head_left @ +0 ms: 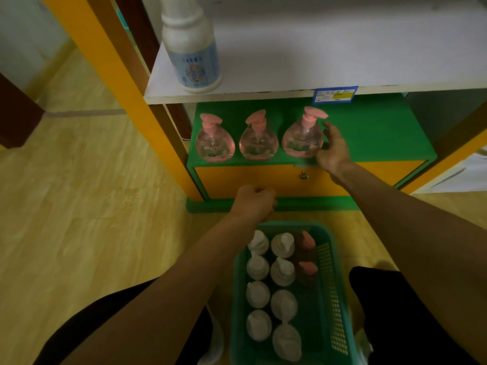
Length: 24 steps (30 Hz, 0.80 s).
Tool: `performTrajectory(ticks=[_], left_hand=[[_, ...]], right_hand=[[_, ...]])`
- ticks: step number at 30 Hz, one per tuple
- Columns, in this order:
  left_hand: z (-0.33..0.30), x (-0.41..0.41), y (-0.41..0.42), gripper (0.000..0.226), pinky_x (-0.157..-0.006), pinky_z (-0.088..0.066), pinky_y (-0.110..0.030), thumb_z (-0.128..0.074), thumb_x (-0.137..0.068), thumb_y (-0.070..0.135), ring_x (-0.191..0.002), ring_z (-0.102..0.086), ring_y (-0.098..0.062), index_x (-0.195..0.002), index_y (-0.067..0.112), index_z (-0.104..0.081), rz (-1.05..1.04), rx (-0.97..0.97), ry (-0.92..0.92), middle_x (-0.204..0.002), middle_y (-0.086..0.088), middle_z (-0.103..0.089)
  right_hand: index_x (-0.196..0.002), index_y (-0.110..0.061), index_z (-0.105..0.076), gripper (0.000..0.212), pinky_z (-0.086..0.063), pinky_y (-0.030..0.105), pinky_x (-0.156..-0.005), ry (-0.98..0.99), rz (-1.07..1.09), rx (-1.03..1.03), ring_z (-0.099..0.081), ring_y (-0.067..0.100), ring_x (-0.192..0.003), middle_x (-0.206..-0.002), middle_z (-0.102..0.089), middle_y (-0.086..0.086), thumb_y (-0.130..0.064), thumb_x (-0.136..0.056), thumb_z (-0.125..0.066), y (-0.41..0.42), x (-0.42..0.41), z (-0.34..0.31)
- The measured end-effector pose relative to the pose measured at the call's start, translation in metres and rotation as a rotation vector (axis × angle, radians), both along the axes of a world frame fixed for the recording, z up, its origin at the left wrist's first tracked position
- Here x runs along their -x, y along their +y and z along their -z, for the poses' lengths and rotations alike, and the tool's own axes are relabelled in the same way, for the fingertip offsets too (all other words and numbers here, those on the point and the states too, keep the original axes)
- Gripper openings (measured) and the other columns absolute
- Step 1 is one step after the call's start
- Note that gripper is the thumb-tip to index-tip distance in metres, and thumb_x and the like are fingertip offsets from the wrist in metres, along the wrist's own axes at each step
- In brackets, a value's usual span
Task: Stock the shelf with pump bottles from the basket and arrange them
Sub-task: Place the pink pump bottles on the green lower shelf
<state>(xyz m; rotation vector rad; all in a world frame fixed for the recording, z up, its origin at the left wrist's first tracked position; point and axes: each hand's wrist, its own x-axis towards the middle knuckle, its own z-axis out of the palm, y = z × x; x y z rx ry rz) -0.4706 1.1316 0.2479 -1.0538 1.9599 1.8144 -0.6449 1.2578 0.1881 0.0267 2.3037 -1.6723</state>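
Note:
Three clear pink pump bottles stand in a row on the green shelf point(374, 138): left bottle point(214, 143), middle bottle point(258, 143), right bottle point(303, 138). My right hand point(333, 148) is at the right side of the right bottle, fingers spread against it, not clearly gripping. My left hand point(254, 202) hovers curled above the far end of the teal basket point(329, 285) on the floor, with nothing seen in it. The basket holds several white pump bottles point(283, 271) and two pink-topped ones point(307, 267).
A tall white bottle with a blue label point(191, 46) stands on the white upper shelf point(316, 61), which carries a blue price tag point(332, 95). An orange post point(110, 61) frames the shelf's left side. Wooden floor lies to the left; my knees flank the basket.

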Motion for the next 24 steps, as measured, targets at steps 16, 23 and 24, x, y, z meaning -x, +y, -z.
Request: performTrajectory(ticks=[16,23,24], left_hand=[[0.009,0.003,0.002,0.015,-0.061,-0.045,-0.025,-0.048,-0.095,0.014,-0.071,-0.052,-0.017,-0.081,0.013,-0.053,0.022,0.006,-0.001,-0.094,-0.011,-0.06],[0.02,0.001,0.012,0.009,-0.065,-0.046,-0.031,-0.048,-0.093,0.014,-0.074,-0.052,-0.021,-0.084,0.011,-0.051,0.098,0.098,-0.003,-0.091,-0.013,-0.057],[0.023,0.0,0.014,0.012,-0.067,-0.045,-0.033,-0.048,-0.093,0.014,-0.076,-0.052,-0.022,-0.081,0.012,-0.05,0.12,0.128,-0.001,-0.09,-0.013,-0.056]], right_hand=[[-0.143,-0.03,-0.035,0.064,-0.038,0.038,-0.108,0.014,-0.255,-0.12,-0.046,0.017,-0.127,-0.135,-0.05,-0.004,0.003,-0.091,-0.051,0.004,0.011,-0.009],[-0.151,-0.026,-0.013,0.074,-0.027,0.038,-0.114,0.137,-0.156,-0.326,-0.026,0.026,-0.142,-0.155,-0.028,0.009,-0.008,-0.093,-0.056,0.029,-0.014,-0.021],[-0.15,-0.022,-0.017,0.071,-0.028,0.036,-0.112,0.162,-0.126,-0.346,-0.03,0.027,-0.14,-0.152,-0.032,0.01,-0.009,-0.093,-0.057,0.036,-0.02,-0.021]])
